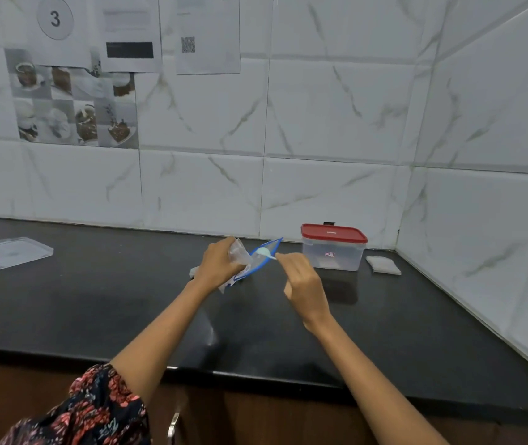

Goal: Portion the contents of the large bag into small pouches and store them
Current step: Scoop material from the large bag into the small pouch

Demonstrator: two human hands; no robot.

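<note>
Presently, item: small pouch [258, 261], clear with a blue zip rim, held above the table [95, 303] toward its far edge, mouth propped open. The left hand [219, 263] is clenched on the pouch's crumpled lower part; the right hand [303, 281] is pinched on a small white spoon [264, 253] dipped at the mouth. Risk: powder may be spilled onto the table if the mouth collapses or the spoon is tipped early. A filled pouch [383, 264] lies near the far right corner, beside a red-lidded container [333, 248]. The large bag cannot be identified; the spoon's load is blurred.
</note>
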